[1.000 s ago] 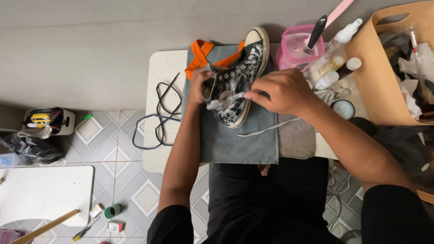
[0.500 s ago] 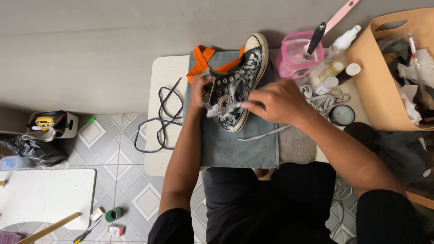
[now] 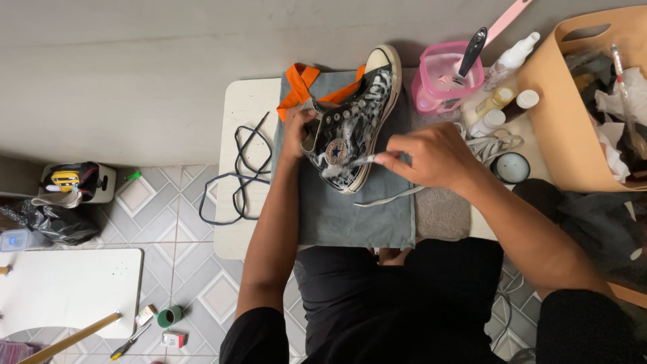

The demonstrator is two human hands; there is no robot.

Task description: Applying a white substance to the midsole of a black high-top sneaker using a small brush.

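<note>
Black high-top sneaker (image 3: 354, 125) lies on its side on a grey cloth (image 3: 350, 216) spread over a small white table (image 3: 246, 108), toe pointing away toward the wall, upper streaked with white foam. Left hand (image 3: 296, 131) is closed around the sneaker's ankle opening, pinning it to the cloth. Right hand (image 3: 431, 155) is curled narrow, fingers pinched on a small pale brush (image 3: 357, 162) whose tip touches the sneaker's side near the round ankle patch; the brush is mostly hidden by foam and fingers. Orange strap (image 3: 303, 84) sticks out from under the sneaker at the cloth's far edge. Black laces (image 3: 239, 168) lie loose on the table's left part, looping over the edge. White lace (image 3: 391, 197) trails across the cloth below the right hand. Pink tub (image 3: 438, 84) with a dark-handled tool in it sits just right of the toe, small bottles (image 3: 502, 101) beside it, tan bin (image 3: 573, 121) further right.
</note>
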